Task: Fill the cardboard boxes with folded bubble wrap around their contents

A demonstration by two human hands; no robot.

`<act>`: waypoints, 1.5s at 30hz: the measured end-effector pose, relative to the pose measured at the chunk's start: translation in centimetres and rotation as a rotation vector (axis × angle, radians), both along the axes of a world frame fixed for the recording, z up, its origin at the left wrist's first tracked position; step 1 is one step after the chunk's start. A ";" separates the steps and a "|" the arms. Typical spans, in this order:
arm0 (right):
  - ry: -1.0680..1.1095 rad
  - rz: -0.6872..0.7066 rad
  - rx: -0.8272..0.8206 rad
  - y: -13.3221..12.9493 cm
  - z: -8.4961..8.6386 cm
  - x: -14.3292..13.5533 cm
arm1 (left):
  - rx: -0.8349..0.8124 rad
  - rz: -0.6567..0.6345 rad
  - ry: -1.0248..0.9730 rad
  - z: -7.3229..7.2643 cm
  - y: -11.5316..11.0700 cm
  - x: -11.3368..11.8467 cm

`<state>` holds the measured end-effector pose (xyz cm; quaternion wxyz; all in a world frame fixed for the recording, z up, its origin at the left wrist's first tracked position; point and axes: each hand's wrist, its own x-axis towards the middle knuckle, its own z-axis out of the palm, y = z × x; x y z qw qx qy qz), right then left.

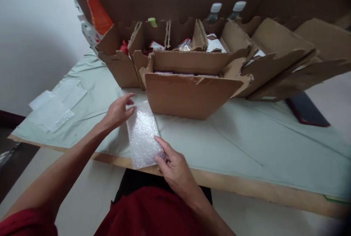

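A clear bubble-wrap sheet or pouch [142, 133] lies at the front edge of the table, its near end reaching over the edge. My right hand [172, 164] pinches its lower right side between thumb and fingers. At its upper left corner is my left hand [120, 110], fingers apart and slightly curled, close to the plastic; whether it touches cannot be made out. Just behind stands a wide cardboard box [186, 97] with flat items showing inside. More bubble-wrap pieces [57, 106] lie in a loose pile at the left of the table.
A row of narrow cardboard bins [120, 69] with packets inside stands behind the wide box. An orange bottle [97, 11] rises at the back left, two white-capped bottles [215, 8] at the back. A dark flat object [308, 108] lies at the right on the cloth-covered table [260, 137].
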<state>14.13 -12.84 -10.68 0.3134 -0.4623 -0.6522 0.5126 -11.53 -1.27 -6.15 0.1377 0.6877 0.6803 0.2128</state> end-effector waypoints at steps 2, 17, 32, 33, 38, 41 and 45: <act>0.020 0.046 -0.043 0.9 -0.1 -0.7 | 0.077 -0.031 0.036 -0.4 -0.6 -0.1; 0.284 0.113 -0.628 2.6 0.4 0.2 | 0.363 -0.328 -0.106 -6.0 -15.7 2.4; -0.263 0.239 0.788 2.1 2.6 -1.8 | -0.033 0.125 -0.505 -5.0 -12.5 2.6; -0.320 0.281 0.838 2.3 2.5 -2.2 | -0.028 0.111 -0.509 -5.1 -12.5 2.6; -0.327 0.248 0.788 3.8 3.8 -1.8 | 0.091 -0.134 -0.474 -5.1 -12.8 2.0; -0.252 0.252 0.603 5.6 4.7 -1.6 | 0.183 -0.302 -0.425 -5.2 -13.6 1.6; -0.319 0.413 0.495 8.1 3.0 -3.4 | 0.262 -0.290 -0.269 -5.6 -14.7 1.5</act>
